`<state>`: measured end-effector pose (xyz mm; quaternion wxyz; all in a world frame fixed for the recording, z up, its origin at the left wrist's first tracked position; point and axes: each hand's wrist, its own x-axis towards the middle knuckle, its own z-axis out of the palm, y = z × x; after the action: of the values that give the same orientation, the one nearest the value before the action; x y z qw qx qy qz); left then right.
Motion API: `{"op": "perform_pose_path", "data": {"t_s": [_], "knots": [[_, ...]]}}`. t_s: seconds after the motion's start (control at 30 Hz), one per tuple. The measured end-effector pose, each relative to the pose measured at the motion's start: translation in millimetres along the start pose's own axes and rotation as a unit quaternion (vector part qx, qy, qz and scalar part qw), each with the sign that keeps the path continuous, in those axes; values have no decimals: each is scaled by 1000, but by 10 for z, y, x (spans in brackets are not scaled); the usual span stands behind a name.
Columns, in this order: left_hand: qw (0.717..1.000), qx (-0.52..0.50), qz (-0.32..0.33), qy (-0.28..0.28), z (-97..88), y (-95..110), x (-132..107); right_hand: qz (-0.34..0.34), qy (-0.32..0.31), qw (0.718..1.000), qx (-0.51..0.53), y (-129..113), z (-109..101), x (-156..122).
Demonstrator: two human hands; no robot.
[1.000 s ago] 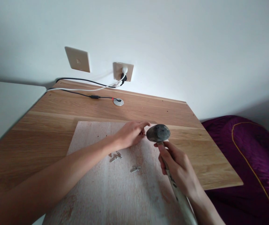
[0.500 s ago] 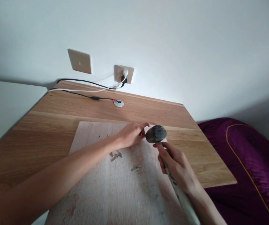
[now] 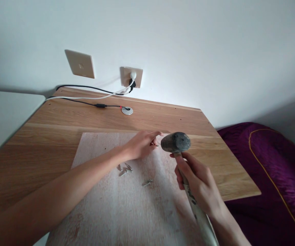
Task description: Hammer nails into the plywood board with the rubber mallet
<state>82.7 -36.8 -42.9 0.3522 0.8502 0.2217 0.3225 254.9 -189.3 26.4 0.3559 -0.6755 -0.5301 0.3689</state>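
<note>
My right hand [image 3: 196, 174] is wrapped round the handle of a rubber mallet [image 3: 176, 141]. The black head is raised just right of my left hand, and the pale, marked handle runs down to the lower right. My left hand [image 3: 143, 145] rests near the far edge of a whitish wooden board [image 3: 106, 205], thumb and fingers pinched together. A tiny tip shows at the pinch, too small to name. Several small shiny metal fasteners [image 3: 125, 169] lie on the board below my left wrist, and a couple of similar fasteners [image 3: 147, 182] lie further right.
The board sits on a wood-grain tabletop [image 3: 229, 164]. Black and white cables [image 3: 93, 98] cross its back to a wall socket [image 3: 132, 77]. A round cable grommet [image 3: 127, 110] is set in the top. Purple fabric [image 3: 263, 164] is at the right, a white surface [image 3: 9, 116] at the left.
The mallet head has swung a little right and up, away from my left hand, showing a wider gap. My left hand keeps its pinch at the board. The view has shifted slightly.
</note>
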Motion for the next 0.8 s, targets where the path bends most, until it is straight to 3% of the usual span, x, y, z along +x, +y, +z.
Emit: {"op": "perform_pose_path", "data": {"t_s": [0.2,0.57,0.67,0.8], "knots": [[1000,9,3,-3,-10,4,-13,-7,-24,998,-57,33,-2,3],[999,33,-14,-15,10,0,-15,44,-22,999,-23,357,-26,-275],[999,30,-21,-40,-87,49,12,43,2,999,-24,409,24,-272],[996,59,-10,-68,-362,205,54,55,3,998,-4,404,57,-285]]}}
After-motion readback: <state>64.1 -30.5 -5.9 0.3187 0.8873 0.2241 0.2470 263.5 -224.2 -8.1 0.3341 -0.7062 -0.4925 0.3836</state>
